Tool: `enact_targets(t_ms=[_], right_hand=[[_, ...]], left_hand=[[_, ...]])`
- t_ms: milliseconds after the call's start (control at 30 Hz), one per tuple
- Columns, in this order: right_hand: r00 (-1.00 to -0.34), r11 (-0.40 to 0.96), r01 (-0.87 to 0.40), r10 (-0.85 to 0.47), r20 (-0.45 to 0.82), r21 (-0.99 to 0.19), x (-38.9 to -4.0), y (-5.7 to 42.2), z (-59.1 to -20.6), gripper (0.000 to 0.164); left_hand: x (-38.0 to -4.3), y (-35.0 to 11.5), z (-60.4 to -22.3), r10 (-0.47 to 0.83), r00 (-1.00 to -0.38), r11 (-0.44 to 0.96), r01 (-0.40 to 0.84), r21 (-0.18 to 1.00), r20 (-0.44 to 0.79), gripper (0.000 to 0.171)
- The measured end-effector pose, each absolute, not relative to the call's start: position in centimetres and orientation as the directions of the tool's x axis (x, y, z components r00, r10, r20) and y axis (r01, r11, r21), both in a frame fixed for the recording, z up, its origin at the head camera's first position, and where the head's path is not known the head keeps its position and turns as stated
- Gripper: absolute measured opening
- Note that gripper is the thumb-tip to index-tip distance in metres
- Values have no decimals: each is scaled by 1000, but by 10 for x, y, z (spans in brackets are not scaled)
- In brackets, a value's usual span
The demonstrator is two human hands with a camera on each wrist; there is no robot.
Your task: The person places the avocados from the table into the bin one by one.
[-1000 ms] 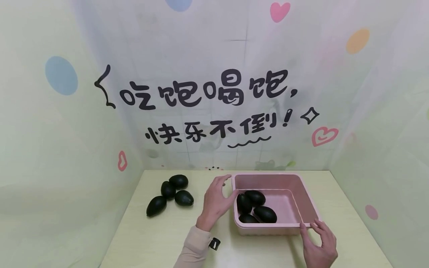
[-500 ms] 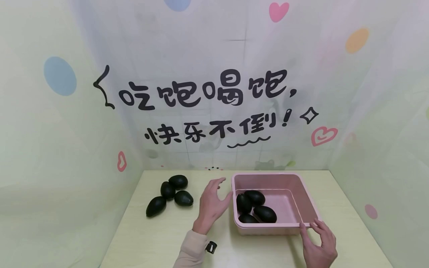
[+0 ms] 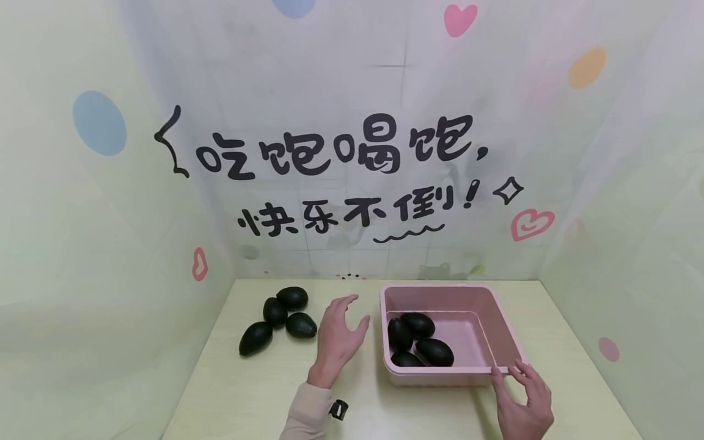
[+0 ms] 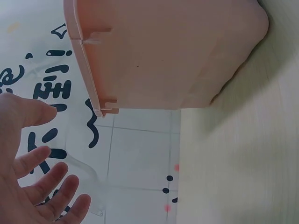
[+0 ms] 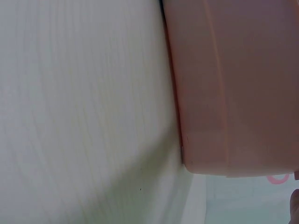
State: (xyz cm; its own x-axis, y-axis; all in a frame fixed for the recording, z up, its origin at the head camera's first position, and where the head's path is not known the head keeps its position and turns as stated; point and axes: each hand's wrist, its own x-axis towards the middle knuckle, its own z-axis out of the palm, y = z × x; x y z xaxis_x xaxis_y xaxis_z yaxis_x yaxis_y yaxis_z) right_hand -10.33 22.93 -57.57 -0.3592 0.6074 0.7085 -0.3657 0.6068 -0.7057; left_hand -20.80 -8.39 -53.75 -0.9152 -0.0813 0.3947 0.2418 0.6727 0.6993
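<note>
My left hand stands between the loose avocados and the pink plastic bin, its fingers spread and holding nothing. In the left wrist view, the fingers and thumb are apart from the bin. With thumb and fingertips, my right hand holds the rim of the bin by its front right corner. Only a fingertip shows in the right wrist view, at the edge. Inside the bin, several dark avocados lie bunched on the left side. More dark avocados sit in a cluster left of my left hand.
The pale wooden table runs back to a printed curtain with black lettering. Similar curtain panels rise on the left and right. A black watch-like device sits at my left wrist.
My left hand has let go of the bin's left rim and moved left toward the loose avocados. The right hand, the bin and the avocados stay in place.
</note>
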Motion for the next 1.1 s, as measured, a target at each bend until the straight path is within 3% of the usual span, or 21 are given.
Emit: enact_targets(t_ms=[1100], right_hand=[[-353, 593, -373, 621, 700, -713, -103, 228, -575, 26]], left_hand=[[-205, -135, -568, -228, -878, 673, 171, 720, 422, 46]])
